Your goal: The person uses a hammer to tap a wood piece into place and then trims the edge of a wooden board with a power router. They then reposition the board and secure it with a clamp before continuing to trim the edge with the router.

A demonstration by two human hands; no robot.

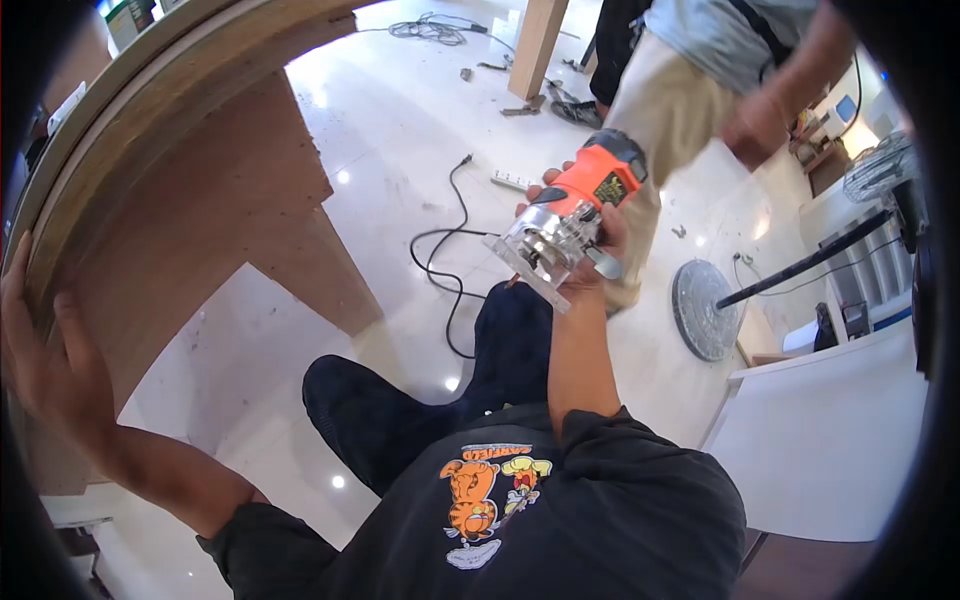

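My right hand point(612, 240) is wrapped round an orange and silver trim router point(590, 185), held out in front of my knees. Its clear base plate and bit point down toward me. On the left, my left hand point(62, 370) grips the edge of a curved wooden counter point(190, 215), thumb on the inner face and fingers over the rim. A black power cord point(432, 262) with a plug lies on the floor between the counter and the router.
Another person point(675, 95) stands close ahead, one arm blurred. A white power strip point(513, 180) lies on the floor by a wooden post point(538, 50) and scattered offcuts. To the right are a fan's round base point(706, 312) and a white cabinet point(815, 435).
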